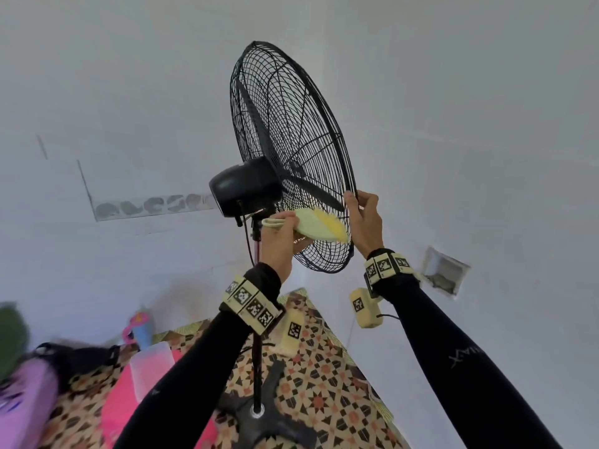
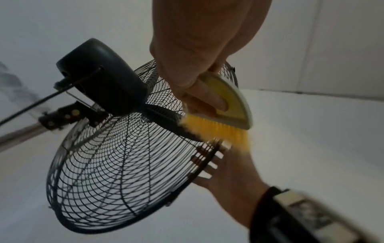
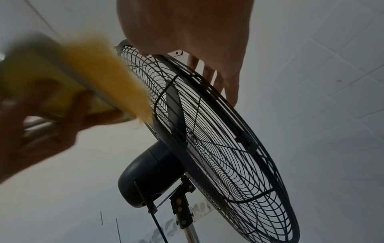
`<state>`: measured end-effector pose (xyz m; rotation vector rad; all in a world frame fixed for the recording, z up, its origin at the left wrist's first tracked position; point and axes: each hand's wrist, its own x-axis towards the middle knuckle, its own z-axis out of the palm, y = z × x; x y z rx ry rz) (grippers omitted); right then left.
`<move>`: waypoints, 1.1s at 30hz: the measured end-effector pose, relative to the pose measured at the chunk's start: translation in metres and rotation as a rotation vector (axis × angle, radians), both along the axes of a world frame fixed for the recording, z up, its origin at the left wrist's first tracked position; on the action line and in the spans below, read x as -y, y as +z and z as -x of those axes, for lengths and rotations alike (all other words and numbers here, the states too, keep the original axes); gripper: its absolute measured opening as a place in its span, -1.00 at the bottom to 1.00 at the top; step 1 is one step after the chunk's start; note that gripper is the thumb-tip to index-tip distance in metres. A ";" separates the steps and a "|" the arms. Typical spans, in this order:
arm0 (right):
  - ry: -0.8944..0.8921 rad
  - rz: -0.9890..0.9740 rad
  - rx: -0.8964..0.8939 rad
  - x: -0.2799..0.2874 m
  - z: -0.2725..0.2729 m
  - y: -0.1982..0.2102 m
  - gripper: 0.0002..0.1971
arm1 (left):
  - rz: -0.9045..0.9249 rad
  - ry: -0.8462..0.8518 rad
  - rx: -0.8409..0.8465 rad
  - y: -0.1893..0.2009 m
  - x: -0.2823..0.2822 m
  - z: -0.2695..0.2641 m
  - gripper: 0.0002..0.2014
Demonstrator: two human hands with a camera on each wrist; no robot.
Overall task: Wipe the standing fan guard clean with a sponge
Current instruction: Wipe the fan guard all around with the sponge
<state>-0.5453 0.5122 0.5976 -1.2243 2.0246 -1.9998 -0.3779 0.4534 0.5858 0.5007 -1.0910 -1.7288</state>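
Far to the left of both hands, low in the head view, lie blurred purple (image 1: 22, 393) and pink (image 1: 120, 413) items and a translucent plastic container (image 1: 152, 367) on a patterned mat (image 1: 324, 384). The left hand (image 1: 278, 241) is raised with its fingers curled round the handle of a pale scrubbing brush (image 1: 319, 225) with yellow bristles (image 2: 216, 129); what the hand holds is a brush, not a sponge. The bristles press against the rear side of the black wire fan guard (image 1: 291, 150), near its lower rim and just to the right of the dark motor housing (image 1: 244, 186). The motor housing sits directly above the left hand, and the fan's pole (image 1: 257, 351) drops past the left wrist to the base (image 1: 259, 416) on the mat. The guard itself tilts upward, rising above and between the two hands. The right hand (image 1: 364, 222) grips the guard's outer rim on the side opposite the brush, fingers (image 2: 209, 166) hooked through the wires and thumb on the rim. Both wrists carry bands with printed square markers. To the right of the right wrist, a rough rectangular recess (image 1: 445, 270) is cut into the pale wall.
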 end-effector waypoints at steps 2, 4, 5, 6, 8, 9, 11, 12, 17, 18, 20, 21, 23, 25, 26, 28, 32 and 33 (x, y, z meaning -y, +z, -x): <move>0.020 -0.007 0.010 -0.001 0.001 0.001 -0.61 | -0.008 0.007 -0.020 0.002 0.003 -0.006 -0.91; 0.048 -0.010 0.017 -0.001 -0.001 0.002 -0.60 | -0.047 0.074 -0.037 0.005 0.013 -0.010 -0.93; 0.051 -0.008 0.017 -0.001 -0.003 0.001 -0.60 | -0.078 0.105 -0.050 0.007 0.016 -0.011 -0.95; 0.047 -0.001 0.016 0.000 -0.005 0.001 -0.59 | -0.105 0.122 -0.059 0.008 0.017 -0.011 -0.96; 0.033 0.010 0.030 0.000 -0.007 0.001 -0.58 | -0.114 0.098 -0.054 0.009 0.008 -0.007 -0.95; 0.029 0.010 0.045 0.000 -0.006 0.001 -0.58 | -0.095 0.063 -0.048 0.008 0.001 -0.004 -0.94; 0.039 -0.004 0.086 -0.004 -0.001 0.004 -0.58 | -0.041 -0.013 -0.034 0.004 -0.015 0.001 -0.93; 0.056 -0.013 0.104 -0.007 0.001 0.006 -0.57 | -0.024 -0.045 -0.036 0.003 -0.024 0.002 -0.94; 0.167 -0.093 0.091 -0.013 0.013 0.013 -0.56 | 0.168 -0.035 -0.076 -0.004 -0.029 -0.007 -0.67; 0.180 -0.111 0.107 -0.014 0.015 0.014 -0.56 | 0.203 -0.045 -0.057 -0.005 -0.029 -0.008 -0.66; 0.223 -0.131 0.179 -0.017 0.019 0.014 -0.49 | 0.310 -0.073 0.016 -0.007 -0.032 -0.010 -0.75; 0.260 -0.124 0.216 -0.019 0.020 0.014 -0.44 | 0.384 -0.090 0.052 -0.007 -0.035 -0.009 -0.80; 0.328 -0.125 0.260 -0.025 0.021 0.016 -0.32 | 0.589 -0.093 0.157 -0.008 -0.039 -0.006 -0.82; 0.386 -0.162 0.272 -0.032 0.021 0.024 -0.30 | 0.778 -0.067 0.299 -0.009 -0.041 0.001 -0.81; 0.412 -0.189 0.275 -0.033 0.023 0.028 -0.38 | 0.839 -0.043 0.352 -0.009 -0.043 0.004 -0.80; 0.447 -0.248 0.271 -0.035 0.027 0.037 -0.56 | 0.873 0.045 0.377 -0.011 -0.047 0.008 -0.77; 0.429 -0.304 0.231 -0.034 0.037 0.040 -0.51 | 0.838 0.324 0.225 -0.015 -0.064 0.018 -0.79; 0.428 -0.296 0.229 -0.033 0.040 0.038 -0.50 | 0.816 0.343 0.195 -0.015 -0.069 0.023 -0.81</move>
